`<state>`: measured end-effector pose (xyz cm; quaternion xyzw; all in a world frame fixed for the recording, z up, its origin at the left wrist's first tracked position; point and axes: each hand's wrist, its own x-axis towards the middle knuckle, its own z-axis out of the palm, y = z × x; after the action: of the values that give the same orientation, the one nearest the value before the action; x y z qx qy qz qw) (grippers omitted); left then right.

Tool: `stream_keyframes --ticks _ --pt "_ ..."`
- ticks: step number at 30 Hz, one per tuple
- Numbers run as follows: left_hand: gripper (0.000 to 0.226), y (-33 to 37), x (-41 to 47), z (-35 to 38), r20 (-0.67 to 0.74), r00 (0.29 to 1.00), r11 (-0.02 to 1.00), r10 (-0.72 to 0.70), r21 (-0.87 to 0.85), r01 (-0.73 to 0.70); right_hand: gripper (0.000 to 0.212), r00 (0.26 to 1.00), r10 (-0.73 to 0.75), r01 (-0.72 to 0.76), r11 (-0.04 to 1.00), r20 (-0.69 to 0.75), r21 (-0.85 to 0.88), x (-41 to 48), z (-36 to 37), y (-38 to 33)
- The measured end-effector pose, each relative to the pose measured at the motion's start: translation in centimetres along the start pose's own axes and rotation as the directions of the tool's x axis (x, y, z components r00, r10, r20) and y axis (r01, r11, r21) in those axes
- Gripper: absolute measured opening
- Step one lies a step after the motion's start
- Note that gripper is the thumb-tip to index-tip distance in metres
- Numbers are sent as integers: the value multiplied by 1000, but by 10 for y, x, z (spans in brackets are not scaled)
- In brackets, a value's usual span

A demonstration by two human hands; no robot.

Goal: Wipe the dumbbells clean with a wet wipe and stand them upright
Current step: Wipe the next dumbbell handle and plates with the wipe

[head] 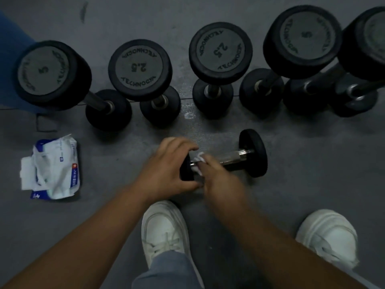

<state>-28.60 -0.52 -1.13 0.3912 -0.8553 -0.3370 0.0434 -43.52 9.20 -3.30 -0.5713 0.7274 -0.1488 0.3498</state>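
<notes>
I can read TECHNOGYM moulded round the end caps of the dumbbells standing in the far row. From left to right the numbers are 5 on the first dumbbell (44, 69), 2.5 on the second dumbbell (138, 67), 2.5 on the third dumbbell (220, 50) and 5 on the fourth dumbbell (303, 37). The fifth dumbbell (370, 38) is cut by the right edge and I cannot read its cap. A wipe packet (56, 170), white and blue with a small red patch, lies at the near left; its print is too small for me to make out.

The floor (312, 163) is dark grey and matte in dim light, with a seam under the row and a wet glint between the second and third dumbbells. Two white shoes (164, 228) stand at the near edge.

The lying dumbbell (253, 153) rests on its side in the centre, just near of the row, handle running left to right. The left hand (168, 165) curls over its left head, fingers wrapped round the rim. The right hand (218, 176) presses a white wet wipe (198, 161) against the chrome handle beside that head. It is blurred, so I cannot tell exactly how its fingers lie.
</notes>
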Motion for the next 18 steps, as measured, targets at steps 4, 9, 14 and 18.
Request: stream_keyframes --ticks 4,9,14,18 --pt "104 3 -22 11 136 986 994 -97 -44 104 36 935 285 -279 959 -212 57 -10 -20 38" --pt "106 20 -53 32 185 979 995 -80 -49 91 39 985 74 -58 993 155 -104 -47 -7 8" --pt "105 32 -81 48 227 973 999 -41 39 33 37 946 324 -324 946 -19 -22 -68 -11 32" --pt "98 30 -96 65 146 988 998 52 11 -54 38 974 178 -181 983 140 9 -90 13 15"
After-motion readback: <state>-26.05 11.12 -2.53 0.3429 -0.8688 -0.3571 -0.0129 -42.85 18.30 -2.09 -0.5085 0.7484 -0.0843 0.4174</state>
